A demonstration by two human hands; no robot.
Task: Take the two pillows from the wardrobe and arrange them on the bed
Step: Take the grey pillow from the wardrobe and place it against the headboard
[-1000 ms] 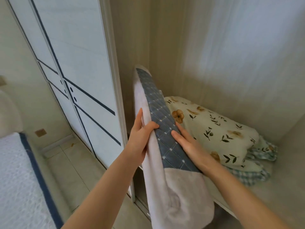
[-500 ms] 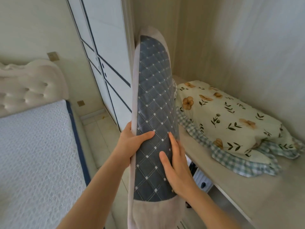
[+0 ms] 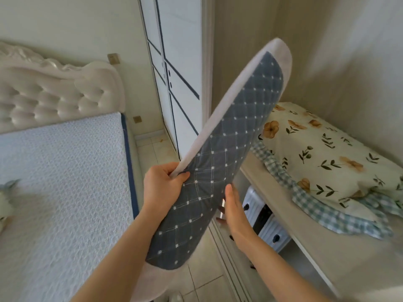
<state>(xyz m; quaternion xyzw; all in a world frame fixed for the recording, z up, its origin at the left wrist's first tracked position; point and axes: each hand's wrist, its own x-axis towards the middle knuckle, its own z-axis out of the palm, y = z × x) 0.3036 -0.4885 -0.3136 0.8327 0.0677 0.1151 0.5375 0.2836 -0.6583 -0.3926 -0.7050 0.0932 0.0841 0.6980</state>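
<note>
Now both hands hold the grey pillow [image 3: 220, 158] tilted in the air between bed [image 3: 61, 192] and wardrobe shelf [image 3: 322, 256], left hand [image 3: 162, 188] gripping its edge, right hand [image 3: 234, 211] flat against its side, floral pillow [image 3: 322, 153] lying on the shelf.

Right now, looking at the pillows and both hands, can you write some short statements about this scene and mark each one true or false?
1. The left hand grips the edge of the grey quilted pillow. True.
2. The floral pillow already lies on the bed. False: it lies on the wardrobe shelf.
3. The grey quilted pillow is held tilted, its upper end leaning to the right. True.
4. The right hand holds the floral pillow. False: it rests flat against the grey quilted pillow, its fingers straight.
5. A suitcase stands under the shelf. True.
</note>
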